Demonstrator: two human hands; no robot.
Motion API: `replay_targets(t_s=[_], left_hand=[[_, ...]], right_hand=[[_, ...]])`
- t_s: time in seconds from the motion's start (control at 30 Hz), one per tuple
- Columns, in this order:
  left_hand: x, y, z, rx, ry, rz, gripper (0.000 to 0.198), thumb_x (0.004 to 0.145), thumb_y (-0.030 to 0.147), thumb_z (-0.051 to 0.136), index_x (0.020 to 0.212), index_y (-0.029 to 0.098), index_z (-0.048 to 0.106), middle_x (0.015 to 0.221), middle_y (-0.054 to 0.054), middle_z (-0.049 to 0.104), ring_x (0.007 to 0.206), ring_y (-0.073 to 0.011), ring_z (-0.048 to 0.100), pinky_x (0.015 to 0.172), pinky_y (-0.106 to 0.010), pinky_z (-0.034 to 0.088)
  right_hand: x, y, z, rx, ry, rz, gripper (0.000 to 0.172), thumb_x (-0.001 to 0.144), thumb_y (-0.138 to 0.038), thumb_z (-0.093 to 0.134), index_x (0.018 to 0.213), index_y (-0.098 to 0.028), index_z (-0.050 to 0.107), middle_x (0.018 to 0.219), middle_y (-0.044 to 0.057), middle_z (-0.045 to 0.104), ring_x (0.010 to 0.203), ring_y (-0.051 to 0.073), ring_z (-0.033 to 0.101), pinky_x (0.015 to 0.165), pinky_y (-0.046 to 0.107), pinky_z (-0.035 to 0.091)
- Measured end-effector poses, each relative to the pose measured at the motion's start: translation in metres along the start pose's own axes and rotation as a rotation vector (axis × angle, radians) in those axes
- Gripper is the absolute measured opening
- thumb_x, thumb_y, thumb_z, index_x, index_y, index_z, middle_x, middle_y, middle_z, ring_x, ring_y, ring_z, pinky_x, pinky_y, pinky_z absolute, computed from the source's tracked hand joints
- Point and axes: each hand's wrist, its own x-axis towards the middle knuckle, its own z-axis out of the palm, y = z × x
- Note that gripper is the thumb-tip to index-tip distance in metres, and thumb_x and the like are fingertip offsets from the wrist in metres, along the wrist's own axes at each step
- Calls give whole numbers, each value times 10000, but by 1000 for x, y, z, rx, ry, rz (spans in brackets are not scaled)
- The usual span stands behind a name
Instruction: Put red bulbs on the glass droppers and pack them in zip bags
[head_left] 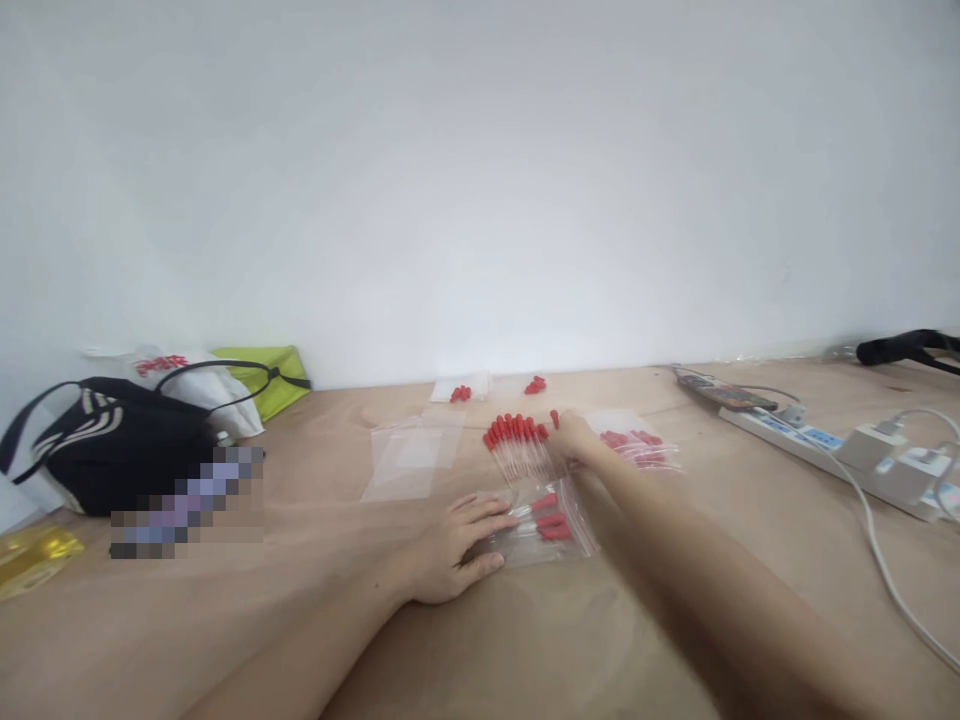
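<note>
My left hand [457, 548] lies with fingers spread on the table, its fingertips on the left edge of a clear zip bag [525, 545] that has a few red-tipped sticks inside. Beyond this bag, a fanned row of red-tipped sticks [517, 432] rests on the wood. At the row's right end is my right hand [571, 440], its fingers closed around a red-tipped stick whose red end shows above them. Just right of it lie stacked bags with red pieces [634, 445]. Flat clear bags [412, 455] are spread left of the row.
Small red pieces [460, 394] sit near the wall, with another little pile [535, 385] to their right. A black bag [112, 440] and green bag [277, 380] stand left. A power strip [825, 455], phone [724, 393] and white cable [874, 550] lie right.
</note>
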Motion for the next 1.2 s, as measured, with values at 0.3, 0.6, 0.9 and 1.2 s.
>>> replay_targets(t_s=[0.3, 0.6, 0.9, 1.2], left_hand=[[1, 4, -4, 10, -8, -13, 402, 852, 367, 418, 1247, 293, 404, 1352, -10, 345, 1248, -226, 272, 1033, -439, 195], [1, 5, -5, 21, -16, -9, 392, 848, 364, 428, 1236, 313, 415, 1349, -1, 351, 1241, -224, 285, 1027, -435, 208], [2, 4, -5, 25, -22, -4, 391, 850, 357, 430, 1239, 321, 410, 1351, -9, 347, 1243, -225, 284, 1024, -442, 203], [2, 6, -5, 57, -42, -22, 416, 860, 367, 407, 1270, 312, 364, 1363, -13, 324, 1253, -230, 259, 1024, -444, 205]], right_hand=[[-65, 20, -49, 456, 178, 37, 465, 721, -332, 468, 1114, -178, 273, 530, -86, 487, 435, 131, 518, 426, 232, 400], [-104, 30, -44, 854, 221, 210, 363, 667, -390, 561, 855, -255, 281, 519, -83, 509, 444, 156, 553, 450, 303, 473], [-113, 17, -32, 1004, 58, 297, 307, 677, -292, 569, 774, -251, 281, 588, -61, 568, 574, 155, 616, 583, 316, 519], [-119, 18, -35, 879, -99, 247, 338, 549, -342, 706, 677, -182, 437, 561, -64, 534, 462, 68, 521, 470, 208, 453]])
